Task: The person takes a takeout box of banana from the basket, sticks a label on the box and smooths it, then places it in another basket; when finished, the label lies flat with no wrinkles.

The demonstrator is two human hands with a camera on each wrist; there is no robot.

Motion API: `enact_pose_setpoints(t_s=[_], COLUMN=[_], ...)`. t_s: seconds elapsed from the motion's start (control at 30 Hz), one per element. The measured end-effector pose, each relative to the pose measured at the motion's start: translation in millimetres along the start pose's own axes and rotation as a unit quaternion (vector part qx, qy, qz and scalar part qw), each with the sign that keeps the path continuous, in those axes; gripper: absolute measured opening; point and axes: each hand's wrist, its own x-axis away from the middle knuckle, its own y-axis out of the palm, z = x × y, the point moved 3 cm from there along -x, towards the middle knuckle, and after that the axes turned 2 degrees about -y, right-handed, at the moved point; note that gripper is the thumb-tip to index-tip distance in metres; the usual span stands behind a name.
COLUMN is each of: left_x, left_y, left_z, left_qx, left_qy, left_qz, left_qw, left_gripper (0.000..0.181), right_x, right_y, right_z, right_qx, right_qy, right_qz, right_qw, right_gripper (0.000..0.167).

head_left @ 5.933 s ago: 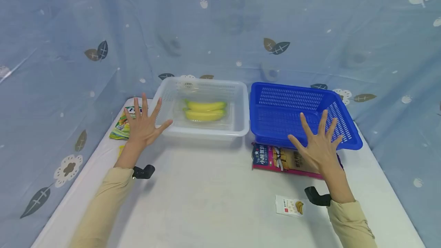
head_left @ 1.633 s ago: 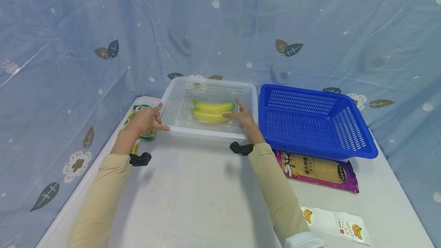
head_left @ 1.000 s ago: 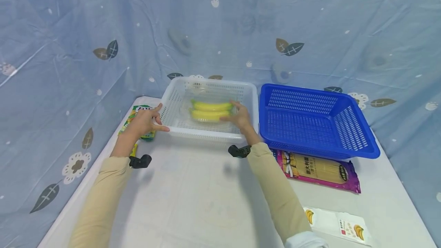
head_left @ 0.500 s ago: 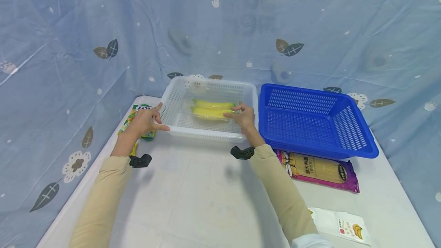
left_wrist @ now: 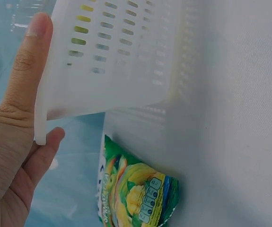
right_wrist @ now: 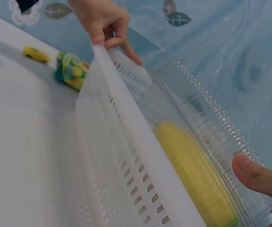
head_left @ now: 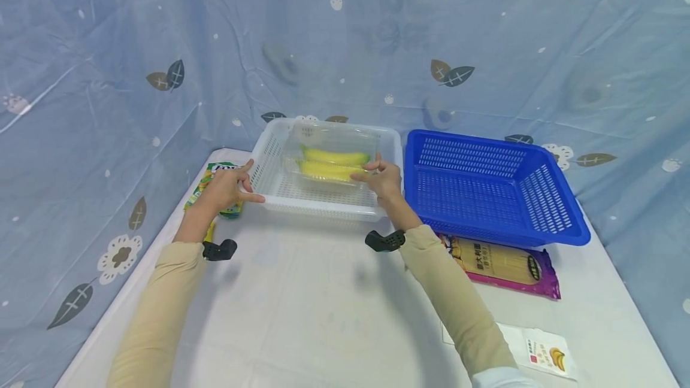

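In the head view my left hand grips the left front corner of the white basket; the left wrist view shows the thumb along the rim and fingers curled beneath it. My right hand pinches the right end of a clear plastic box holding yellow bananas. In the right wrist view the thumb presses the edge of that clear box, which is tilted, beside the basket's rim. The fingers behind the box are mostly hidden.
A blue basket stands to the right, with a pasta packet in front. Nearer lies a white paper label with a banana picture. A green packet and a small yellow item lie at the left.
My right hand has moved from above the blue basket to the clear box and taken hold of it. The box has tilted and risen slightly. My left hand has come onto the white basket's corner.
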Motion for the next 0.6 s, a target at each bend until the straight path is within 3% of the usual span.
enact_pose_setpoints(t_s=[0.6], left_x=[0.1], left_y=[-0.3], left_z=[2.4], left_qx=[-0.004], left_qy=[-0.008], left_qz=[-0.005], left_qw=[0.9999], left_gripper=[0.037], right_x=[22.6], right_y=[-17], right_z=[-11], right_qx=[0.001], right_qy=[-0.009], right_qz=[0.009], right_qw=[0.9999], right_gripper=[0.024])
